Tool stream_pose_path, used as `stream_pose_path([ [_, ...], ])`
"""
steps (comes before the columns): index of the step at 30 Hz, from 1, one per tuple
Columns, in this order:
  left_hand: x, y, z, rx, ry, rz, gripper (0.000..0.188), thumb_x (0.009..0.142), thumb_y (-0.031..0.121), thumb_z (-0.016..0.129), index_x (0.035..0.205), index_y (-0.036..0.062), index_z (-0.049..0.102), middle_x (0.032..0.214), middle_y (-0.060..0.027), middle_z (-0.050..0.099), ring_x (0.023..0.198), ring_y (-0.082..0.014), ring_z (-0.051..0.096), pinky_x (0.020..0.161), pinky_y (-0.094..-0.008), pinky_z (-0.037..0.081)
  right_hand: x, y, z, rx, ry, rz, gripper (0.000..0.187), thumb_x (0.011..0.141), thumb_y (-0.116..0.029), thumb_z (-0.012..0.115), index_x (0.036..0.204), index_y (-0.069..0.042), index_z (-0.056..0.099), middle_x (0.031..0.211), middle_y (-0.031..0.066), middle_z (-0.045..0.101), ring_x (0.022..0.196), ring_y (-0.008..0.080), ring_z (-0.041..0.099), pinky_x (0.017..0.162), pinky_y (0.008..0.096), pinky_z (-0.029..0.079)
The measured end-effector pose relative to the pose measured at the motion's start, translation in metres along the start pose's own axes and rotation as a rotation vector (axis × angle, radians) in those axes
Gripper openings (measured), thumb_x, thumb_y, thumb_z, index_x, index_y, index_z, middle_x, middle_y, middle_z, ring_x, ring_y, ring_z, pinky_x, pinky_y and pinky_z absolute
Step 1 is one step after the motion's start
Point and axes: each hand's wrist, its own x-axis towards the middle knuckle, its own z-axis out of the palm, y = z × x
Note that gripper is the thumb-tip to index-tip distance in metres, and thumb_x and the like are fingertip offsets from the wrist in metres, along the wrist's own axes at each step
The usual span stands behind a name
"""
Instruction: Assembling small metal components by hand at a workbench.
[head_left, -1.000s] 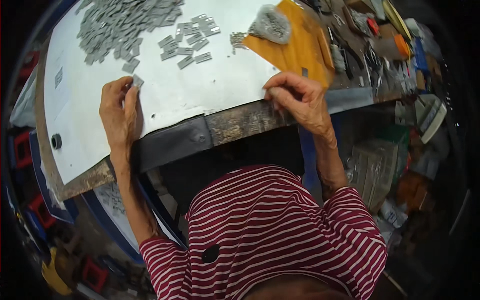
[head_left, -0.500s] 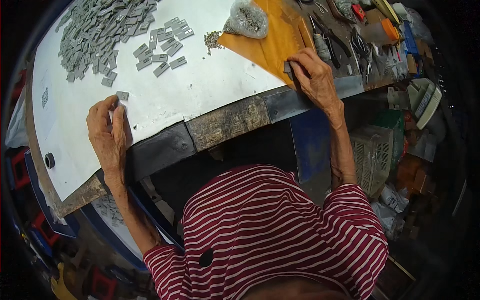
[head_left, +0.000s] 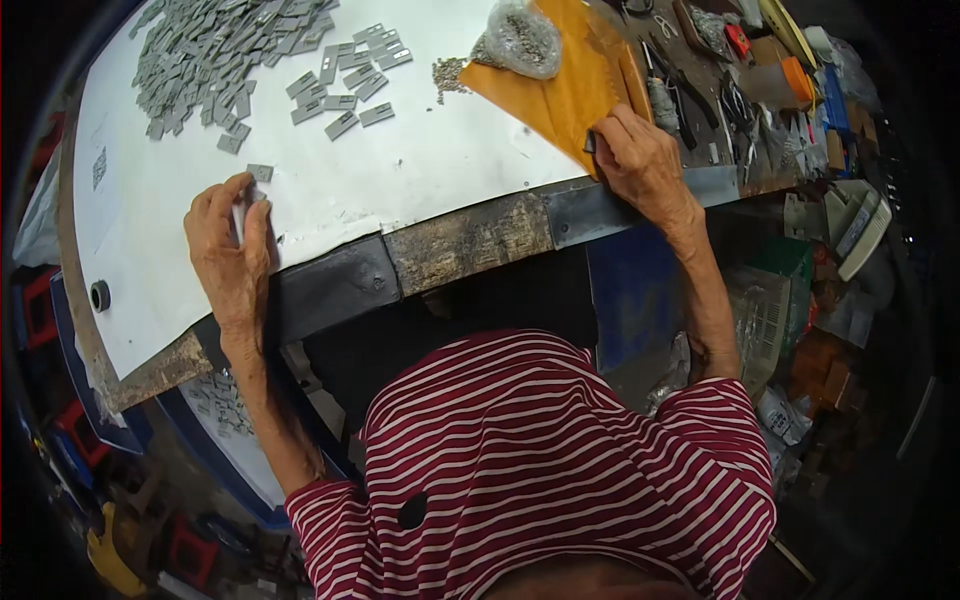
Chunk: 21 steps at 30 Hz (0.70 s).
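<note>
My left hand [head_left: 230,240] rests at the front left of the paper-covered table, fingers bent, with a gap between thumb and forefinger. Its forefinger tip touches a small grey rectangular plate with a hole [head_left: 260,172], which lies flat on the paper. At the right, over the tip of an orange-yellow envelope [head_left: 545,95], my right hand [head_left: 640,165] pinches a small dark grey block [head_left: 590,142], partly hidden by the fingers. A large heap of grey plates [head_left: 215,60] lies far left, with several loose plates [head_left: 341,125] beside it.
A clear bag of small metal parts [head_left: 522,40] sits on the envelope, next to a loose pile of such parts [head_left: 450,75]. Pliers [head_left: 735,105] and other tools crowd the right end. A black ring [head_left: 100,296] lies near the left edge. The table's front edge [head_left: 470,245] is worn.
The whole view has shifted a little. My left thumb has drawn back from the plate, which stays where it lay. The block in my right hand is turned and shows less of its face.
</note>
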Motion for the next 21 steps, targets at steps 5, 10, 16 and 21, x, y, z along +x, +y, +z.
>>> stream_pose_path([
  [5,0.001,-0.013,0.004,-0.136,0.078,0.002,0.025,0.070,0.007,0.063,0.094,0.0013,0.061,0.085,-0.0130,0.058,0.082,-0.0268,0.053,0.077,-0.0346,0.041,0.000,-0.003,-0.003,0.045,-0.025,0.078,0.014,0.069,-0.001,0.061,0.078,-0.006,0.051,0.075,0.0105,0.049,0.066,0.0293,0.055,0.054,0.0370,0.044],
  [10,0.000,-0.010,0.008,-0.253,0.133,-0.116,0.028,0.065,0.012,0.069,0.091,0.0023,0.062,0.079,-0.0105,0.058,0.075,-0.0232,0.052,0.068,-0.0343,0.043,-0.001,-0.009,-0.012,0.211,0.063,0.174,0.009,0.077,0.003,0.057,0.085,-0.001,0.055,0.077,0.0126,0.054,0.063,0.0280,0.056,0.056,0.0317,0.044],
  [16,-0.003,-0.015,0.002,-0.207,0.093,-0.179,0.028,0.063,0.014,0.070,0.088,0.0028,0.063,0.075,-0.0089,0.055,0.073,-0.0220,0.049,0.067,-0.0354,0.042,0.030,-0.051,-0.007,0.613,0.026,0.403,0.007,0.081,-0.001,0.057,0.087,0.002,0.056,0.072,0.0042,0.053,0.064,0.0100,0.051,0.057,0.0238,0.041],
  [21,0.000,-0.010,0.001,-0.215,0.025,-0.224,0.027,0.063,0.014,0.070,0.086,0.0018,0.063,0.074,-0.0091,0.054,0.073,-0.0217,0.049,0.066,-0.0346,0.042,0.065,-0.099,0.011,1.291,-0.230,0.482,0.008,0.082,-0.006,0.056,0.083,0.001,0.057,0.064,0.0000,0.051,0.057,0.0056,0.046,0.051,0.0200,0.038],
])
